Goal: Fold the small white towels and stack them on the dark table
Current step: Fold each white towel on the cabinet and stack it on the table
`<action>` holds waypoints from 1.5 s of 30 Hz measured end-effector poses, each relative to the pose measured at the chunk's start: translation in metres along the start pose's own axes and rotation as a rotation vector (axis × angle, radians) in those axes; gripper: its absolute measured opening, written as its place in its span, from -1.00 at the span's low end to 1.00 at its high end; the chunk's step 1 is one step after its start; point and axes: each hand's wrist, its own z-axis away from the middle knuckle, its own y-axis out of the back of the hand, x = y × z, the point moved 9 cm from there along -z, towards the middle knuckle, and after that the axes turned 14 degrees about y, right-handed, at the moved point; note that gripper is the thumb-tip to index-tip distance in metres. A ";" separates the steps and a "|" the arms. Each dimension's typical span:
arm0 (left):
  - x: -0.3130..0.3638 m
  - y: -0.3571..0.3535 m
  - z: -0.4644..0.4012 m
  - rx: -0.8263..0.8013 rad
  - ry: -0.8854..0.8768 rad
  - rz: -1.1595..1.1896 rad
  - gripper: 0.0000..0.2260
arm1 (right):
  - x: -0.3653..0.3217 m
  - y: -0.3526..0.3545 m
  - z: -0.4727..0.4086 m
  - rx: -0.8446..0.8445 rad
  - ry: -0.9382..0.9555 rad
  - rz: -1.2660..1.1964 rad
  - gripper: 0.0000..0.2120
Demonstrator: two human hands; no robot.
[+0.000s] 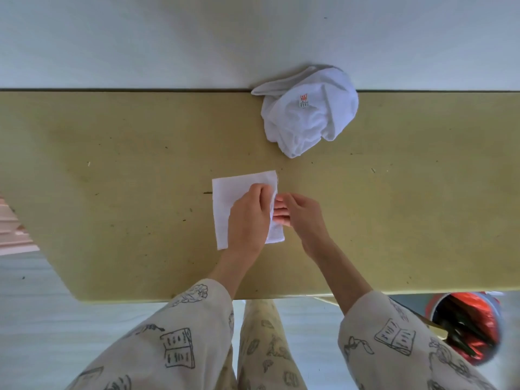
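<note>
A small white towel (225, 204) lies folded into a flat rectangle on the olive-yellow table (112, 178), near the middle. My left hand (249, 218) lies on its right half, fingers curled at the towel's right edge. My right hand (298, 215) is just right of that edge, its curled fingertips at the cloth next to my left hand; whether it pinches the edge I cannot tell. A crumpled pile of white towels (306, 114) with a small label sits at the table's far edge, beyond my hands.
The table's near edge runs just in front of my sleeves. A round red-and-dark bin (467, 327) stands on the floor at the lower right. Something pink (14, 229) shows at the left edge. A pale wall rises behind the table.
</note>
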 end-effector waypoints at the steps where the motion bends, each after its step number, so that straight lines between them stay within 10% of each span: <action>1: 0.000 -0.003 0.002 -0.024 -0.024 -0.028 -0.77 | -0.001 0.000 0.000 -0.005 0.008 0.023 -0.76; 10: -0.026 0.036 0.017 0.267 -0.327 -0.300 -0.75 | -0.010 -0.001 -0.005 0.004 0.066 0.224 -0.85; 30: -0.073 0.023 0.019 -0.049 -0.539 -0.551 -0.47 | -0.014 -0.004 -0.013 -0.150 0.090 0.441 -0.88; 37: -0.054 0.031 0.016 0.019 -0.520 -0.495 -0.43 | -0.062 -0.033 0.027 0.099 0.846 1.030 -0.65; 45: -0.061 0.020 -0.014 0.129 -0.465 -0.670 -0.52 | -0.017 -0.061 0.001 -0.097 0.865 1.222 -0.47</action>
